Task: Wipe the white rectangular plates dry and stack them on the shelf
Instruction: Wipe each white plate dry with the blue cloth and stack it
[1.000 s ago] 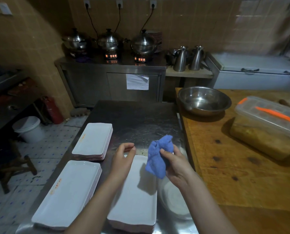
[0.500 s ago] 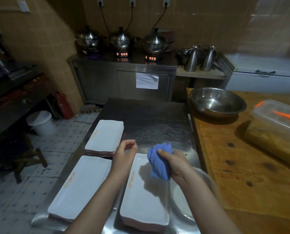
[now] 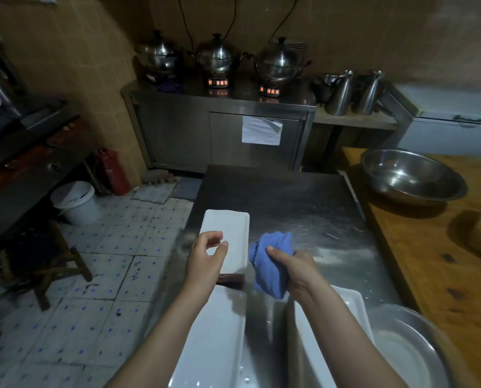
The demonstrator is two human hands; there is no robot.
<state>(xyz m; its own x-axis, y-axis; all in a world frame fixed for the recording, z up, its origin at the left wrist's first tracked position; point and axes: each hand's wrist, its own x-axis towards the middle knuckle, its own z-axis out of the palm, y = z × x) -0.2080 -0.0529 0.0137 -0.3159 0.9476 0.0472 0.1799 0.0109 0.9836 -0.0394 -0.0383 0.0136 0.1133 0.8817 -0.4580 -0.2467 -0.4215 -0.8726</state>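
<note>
Three stacks of white rectangular plates lie on the steel table (image 3: 303,208). The far stack (image 3: 230,231) sits at the table's left edge, the near-left stack (image 3: 214,340) below it, and the near-right stack (image 3: 345,306) under my right forearm. My left hand (image 3: 205,256) hovers over the far stack with fingers loosely curled, holding nothing. My right hand (image 3: 292,267) grips a bunched blue cloth (image 3: 270,264) above the gap between the stacks.
A round metal basin (image 3: 410,348) with a white dish sits at the near right. A wooden counter (image 3: 429,261) with a large steel bowl (image 3: 412,175) borders the table's right side. To the left are tiled floor, a white bucket (image 3: 75,203) and a wooden stool (image 3: 51,264).
The view has swung left, so the plate stacks now sit further right in frame. My left hand has moved from the near-right stack to over the far stack. The cloth stays gripped in my right hand.
</note>
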